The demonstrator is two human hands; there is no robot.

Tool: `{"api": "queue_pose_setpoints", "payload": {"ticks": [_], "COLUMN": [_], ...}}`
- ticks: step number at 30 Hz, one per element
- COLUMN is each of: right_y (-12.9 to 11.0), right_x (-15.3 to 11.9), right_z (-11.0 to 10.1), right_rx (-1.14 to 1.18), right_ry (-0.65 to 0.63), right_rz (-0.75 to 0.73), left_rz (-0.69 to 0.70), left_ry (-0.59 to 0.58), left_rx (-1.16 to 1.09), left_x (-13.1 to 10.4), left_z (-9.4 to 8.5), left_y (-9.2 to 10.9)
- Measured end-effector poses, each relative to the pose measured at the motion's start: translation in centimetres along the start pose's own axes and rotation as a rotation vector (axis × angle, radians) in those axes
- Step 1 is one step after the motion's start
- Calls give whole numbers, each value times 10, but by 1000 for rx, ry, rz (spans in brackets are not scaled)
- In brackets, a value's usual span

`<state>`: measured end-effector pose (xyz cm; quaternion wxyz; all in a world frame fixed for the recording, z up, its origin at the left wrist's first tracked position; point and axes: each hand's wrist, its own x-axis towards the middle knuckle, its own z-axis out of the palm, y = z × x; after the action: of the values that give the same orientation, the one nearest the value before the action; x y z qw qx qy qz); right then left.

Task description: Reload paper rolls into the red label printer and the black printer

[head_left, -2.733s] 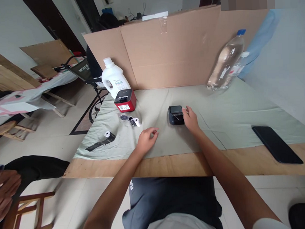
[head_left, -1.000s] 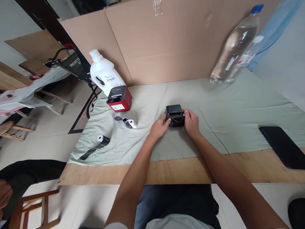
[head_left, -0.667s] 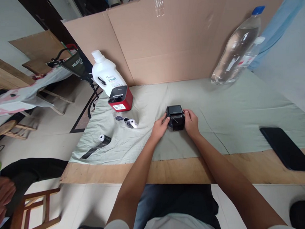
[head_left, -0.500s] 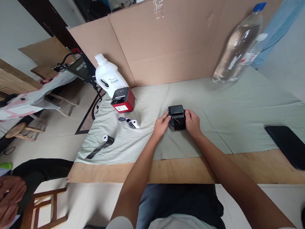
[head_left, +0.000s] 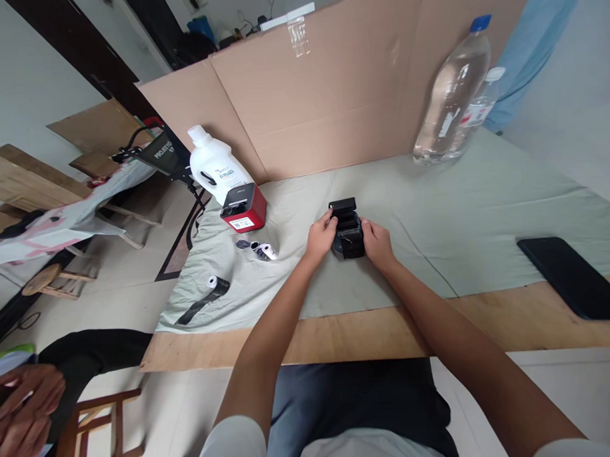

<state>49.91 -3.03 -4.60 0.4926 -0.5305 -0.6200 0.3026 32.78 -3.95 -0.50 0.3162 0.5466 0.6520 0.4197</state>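
Observation:
A small black printer-like device (head_left: 353, 243) lies on the green-grey cloth (head_left: 403, 185), its lid (head_left: 343, 204) raised at the back. My left hand (head_left: 322, 237) grips its left side, fingertips by the lid's hinge. Against its right side, my right hand (head_left: 378, 240) holds it with fingers closed round the edge. To the left, a paper roll with a dark strip (head_left: 217, 285) rests on the cloth. Behind that lie more small rolls (head_left: 267, 251) in dark wrapping. What is inside the device is too dark to tell.
A red box-shaped device (head_left: 252, 210) stands before a white jug (head_left: 217, 161). Two clear bottles (head_left: 453, 90) lean by the cardboard wall (head_left: 331, 107) at right. A black phone (head_left: 574, 278) lies at the right edge. Another person's hands (head_left: 28, 405) show at lower left.
The black device's lid has swung up and back, exposing its inside. My hands stay at its two sides. The camera view has shifted slightly.

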Motion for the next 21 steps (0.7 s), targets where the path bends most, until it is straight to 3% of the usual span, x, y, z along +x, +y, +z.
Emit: {"api": "queue_pose_setpoints", "payload": {"ticks": [7, 14, 16, 18, 21], "right_y": [2, 2, 2, 2, 2], "right_x": [1, 2, 2, 2, 2], "right_z": [0, 1, 1, 1, 1], "right_rx": [7, 27, 21, 22, 22], "right_ry": [2, 20, 14, 17, 25], "right_rz": [3, 11, 15, 16, 14], "left_rz": [-16, -11, 77, 160, 184], "left_ry": [-6, -22, -85, -221, -403], "left_rx": [249, 396, 536, 713, 897], "left_x": [30, 34, 35, 41, 54], "left_z": [1, -3, -7, -11, -11], "left_y": [12, 15, 20, 30, 48]}}
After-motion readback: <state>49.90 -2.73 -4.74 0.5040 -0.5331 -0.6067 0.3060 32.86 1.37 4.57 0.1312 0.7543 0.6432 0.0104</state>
